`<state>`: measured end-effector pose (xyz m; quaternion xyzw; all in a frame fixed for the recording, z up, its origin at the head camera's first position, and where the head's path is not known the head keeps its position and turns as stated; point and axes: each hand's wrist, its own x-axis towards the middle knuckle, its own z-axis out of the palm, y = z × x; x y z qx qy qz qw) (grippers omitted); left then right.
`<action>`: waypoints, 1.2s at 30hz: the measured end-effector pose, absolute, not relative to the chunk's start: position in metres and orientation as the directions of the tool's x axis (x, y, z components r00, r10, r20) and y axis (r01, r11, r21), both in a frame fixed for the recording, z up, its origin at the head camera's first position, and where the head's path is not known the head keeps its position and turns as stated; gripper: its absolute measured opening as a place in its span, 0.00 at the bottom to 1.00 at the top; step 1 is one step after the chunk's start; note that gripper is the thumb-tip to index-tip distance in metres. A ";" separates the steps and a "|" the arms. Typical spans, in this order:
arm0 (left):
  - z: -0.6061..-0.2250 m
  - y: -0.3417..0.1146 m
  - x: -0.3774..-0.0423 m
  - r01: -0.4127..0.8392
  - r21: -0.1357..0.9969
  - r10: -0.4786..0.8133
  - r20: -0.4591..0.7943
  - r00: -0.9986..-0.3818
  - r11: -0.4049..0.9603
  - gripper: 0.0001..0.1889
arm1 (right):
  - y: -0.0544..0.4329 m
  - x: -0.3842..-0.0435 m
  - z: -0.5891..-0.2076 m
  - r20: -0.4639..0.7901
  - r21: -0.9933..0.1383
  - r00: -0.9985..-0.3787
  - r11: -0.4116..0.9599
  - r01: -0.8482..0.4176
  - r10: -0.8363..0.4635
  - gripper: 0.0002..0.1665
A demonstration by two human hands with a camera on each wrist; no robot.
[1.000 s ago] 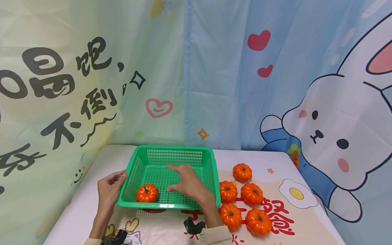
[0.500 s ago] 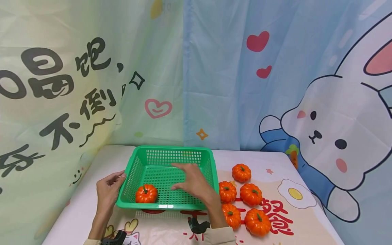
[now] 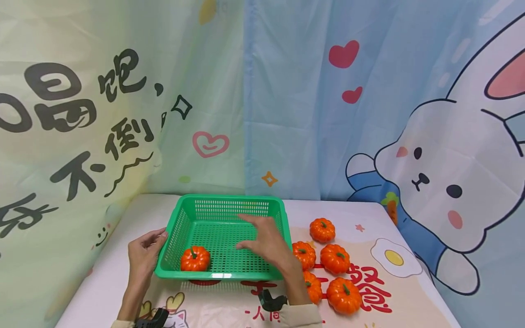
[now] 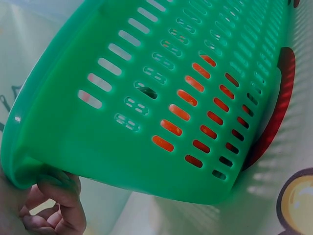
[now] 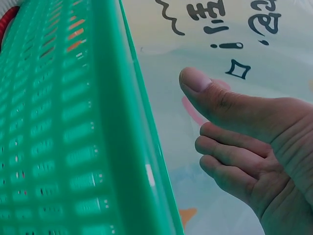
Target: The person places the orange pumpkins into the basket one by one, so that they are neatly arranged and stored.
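A green plastic basket (image 3: 221, 275) sits on the table with one small orange pumpkin (image 3: 195, 258) in its front left corner. My left hand (image 3: 143, 253) pinches the basket's left rim; in the left wrist view, curled fingers (image 4: 61, 200) show under the rim. Over the right half of the basket hovers my right hand (image 3: 266, 241), thumb and fingers spread apart with nothing between them. The right wrist view shows that hand's thumb (image 5: 220, 100) apart from the basket wall (image 5: 117, 122).
Right of the basket lie several more pumpkins (image 3: 343, 295), two of them partly behind the basket or my right forearm. A printed cloth (image 3: 393, 291) covers the table's right side. A patterned curtain (image 3: 283, 114) hangs behind the table.
My right hand has drifted to the right above the basket, its fingers still spread. The left hand keeps its hold on the rim, and the pumpkins stay in place.
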<state>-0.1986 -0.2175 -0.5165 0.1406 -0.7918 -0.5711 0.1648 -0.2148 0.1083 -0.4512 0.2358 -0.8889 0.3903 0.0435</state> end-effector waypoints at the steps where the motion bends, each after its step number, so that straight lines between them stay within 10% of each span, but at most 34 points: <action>1: -0.517 -0.217 -0.198 -0.036 0.950 -0.411 0.099 -0.906 0.309 0.16 | 0.110 -0.215 -0.452 0.264 -0.673 -0.888 0.588 -0.449 -0.376 0.46; 36: -0.514 -0.218 -0.197 -0.046 0.954 -0.406 0.083 -0.910 0.298 0.17 | 0.182 -0.213 -0.457 0.364 -0.708 -0.928 0.623 -0.334 -0.085 0.46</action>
